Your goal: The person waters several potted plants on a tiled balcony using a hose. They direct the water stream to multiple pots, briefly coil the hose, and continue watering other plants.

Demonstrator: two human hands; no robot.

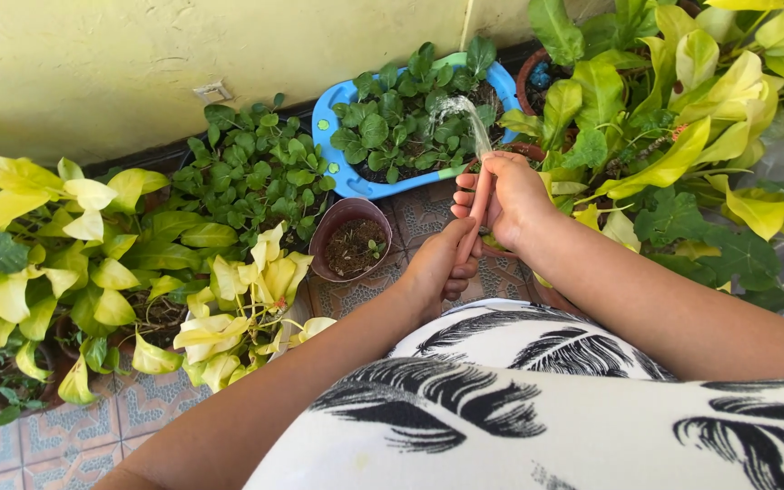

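Both hands, right [510, 201] and left [442, 265], have fingers wrapped round the pink hose [480, 207] above the tiles; if its tip wavers, the spray [465, 113] may miss the blue tub [342, 177] and wet the wall [120, 63].

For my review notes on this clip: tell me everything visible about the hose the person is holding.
The hose is a thin, salmon-pink tube, apparently soft plastic or rubber. Only a short length shows, running up and away from the person. The left hand grips its lower part and the right hand wraps the tip, fingers partly over the opening. Water sprays from the tip in an arc toward the blue tub of green plants. The rest is hidden behind the hands and body.
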